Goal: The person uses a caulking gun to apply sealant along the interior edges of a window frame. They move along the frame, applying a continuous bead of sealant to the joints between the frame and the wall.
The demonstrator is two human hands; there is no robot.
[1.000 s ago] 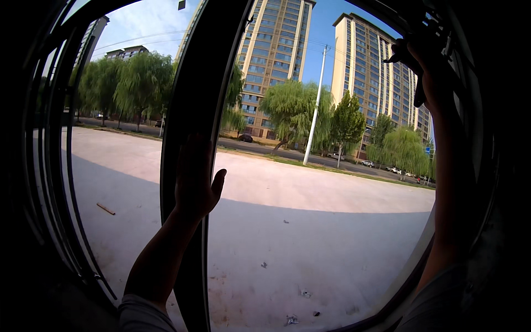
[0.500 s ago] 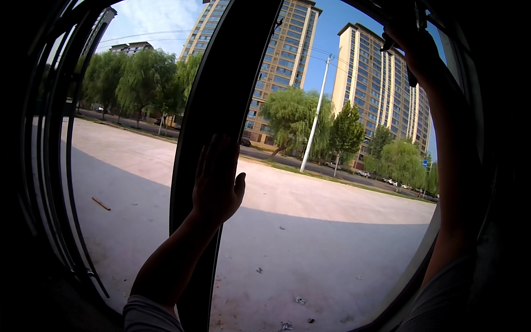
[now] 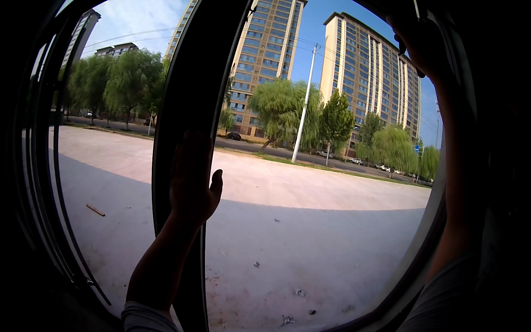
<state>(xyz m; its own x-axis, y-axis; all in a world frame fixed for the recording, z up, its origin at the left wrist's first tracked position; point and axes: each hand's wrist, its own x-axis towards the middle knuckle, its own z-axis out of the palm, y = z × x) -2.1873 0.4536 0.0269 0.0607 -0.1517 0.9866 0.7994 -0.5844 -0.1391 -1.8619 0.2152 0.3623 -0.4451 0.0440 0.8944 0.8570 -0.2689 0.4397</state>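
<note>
My left hand (image 3: 193, 185) lies flat on a dark, thick upright post (image 3: 191, 83) of a glazed door or window frame. Its fingers stretch upward along the post and the thumb stands out to the right. High at the upper right, my right hand (image 3: 417, 47) is raised beside the dark frame edge (image 3: 451, 52). Its fingers look curled, with dark shapes around them. In the deep shadow I cannot make out what it grips.
Dark upright bars (image 3: 61, 182) stand at the left. Beyond the frame lies pale paving (image 3: 310, 249) with a brown stick (image 3: 95, 210) and bits of litter (image 3: 287, 320). Farther off are willows (image 3: 285, 110), a white pole (image 3: 305, 105), parked cars and tall buildings (image 3: 370, 61).
The post and my left hand on it have shifted left in view. The outdoor scene has also slid slightly left. My right hand stays high, its dark outline turned slightly.
</note>
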